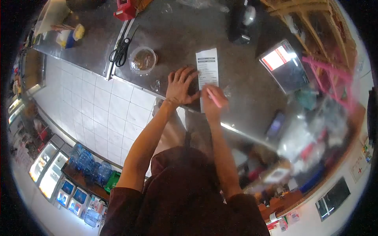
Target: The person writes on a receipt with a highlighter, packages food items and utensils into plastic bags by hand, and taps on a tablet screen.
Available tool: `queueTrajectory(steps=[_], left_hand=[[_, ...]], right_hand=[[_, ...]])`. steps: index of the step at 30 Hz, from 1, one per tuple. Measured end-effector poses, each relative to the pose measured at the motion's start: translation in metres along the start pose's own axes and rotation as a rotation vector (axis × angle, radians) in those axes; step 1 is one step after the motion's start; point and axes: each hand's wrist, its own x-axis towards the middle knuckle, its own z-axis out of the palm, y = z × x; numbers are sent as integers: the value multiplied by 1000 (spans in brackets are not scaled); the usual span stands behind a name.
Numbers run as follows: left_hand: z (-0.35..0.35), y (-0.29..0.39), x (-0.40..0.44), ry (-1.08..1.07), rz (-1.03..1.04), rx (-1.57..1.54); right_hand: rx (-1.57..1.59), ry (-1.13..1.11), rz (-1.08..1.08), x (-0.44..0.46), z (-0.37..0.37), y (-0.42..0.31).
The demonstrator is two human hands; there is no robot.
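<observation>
A long white printed receipt lies on the dark counter. My left hand rests on the counter with its fingers spread, the tips at the receipt's left edge. Over the lower part of the paper, my right hand is closed around a pink pen. The pen's tip is hidden, so I cannot tell whether it touches the paper. Left of my left hand stands a round clear plastic tub with brown contents.
Black-handled scissors lie near the counter's left edge, below a red tape dispenser. A tablet-like device and a phone lie to the right. Clear plastic bags and a pink basket crowd the right side.
</observation>
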Motion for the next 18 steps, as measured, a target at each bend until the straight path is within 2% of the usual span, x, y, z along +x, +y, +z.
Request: queueTrajectory(steps=[2,3,5,7,9,10,12,13,14,16,18], left_hand=[[1,-1,0,8,0,-12],[0,0,1,8,0,-11],[-2,3,0,-25,-33,16],[-3,2,0,-39,-37,16],[0,3,1,-50,-38,9],[1,1,0,-45,-29,11],[0,1,-2,-42,-28,15],[-1,2,-1,-60,-41,33],[-3,3,-1,-80,-49,49],[-4,6,-1,-79,-46,44],[-3,7,-2,-77,-48,42]], right_hand=[[62,-74,-72,1,3,-9],[78,-123,105,27,-9,-51],[70,-82,70,10,-5,-19],[53,-40,41,15,-9,-25],[78,-122,178,21,-15,-36],[77,-126,175,13,-15,-17],[129,127,345,-5,-19,36],[284,144,378,-2,-25,38],[280,146,382,-4,-30,35],[50,-25,201,5,-46,18],[22,-71,228,-3,-41,10]])
